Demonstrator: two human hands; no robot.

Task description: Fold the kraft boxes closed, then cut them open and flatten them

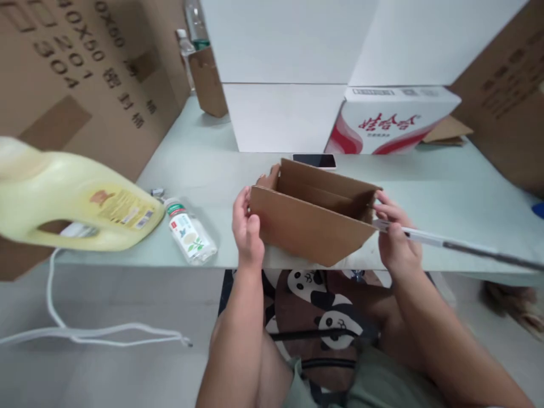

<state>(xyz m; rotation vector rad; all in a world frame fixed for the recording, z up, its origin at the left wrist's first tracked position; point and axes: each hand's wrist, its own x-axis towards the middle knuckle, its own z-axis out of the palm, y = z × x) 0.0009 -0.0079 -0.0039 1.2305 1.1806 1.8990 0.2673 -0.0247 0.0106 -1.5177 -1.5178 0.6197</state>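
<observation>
A small open-topped cardboard box [306,221] is tilted at the front edge of the table, its inside facing up. My left hand [249,226] grips its left end, with the thumb on the near side and the fingers behind. At the right end, my right hand [397,232] is closed by the box's edge. A long thin rod [429,238], white near the hand and dark farther out, runs through its grip and points right. What kind of tool it is cannot be made out. A phone [314,161] lies just behind the box.
A yellow jug [76,198] and a small labelled bottle [190,231] are at left. White cartons [284,116] and a red-and-white printed box [391,122] stand at the back. Large cardboard cartons [97,73] flank the table [191,164]. A white cable [106,334] hangs below.
</observation>
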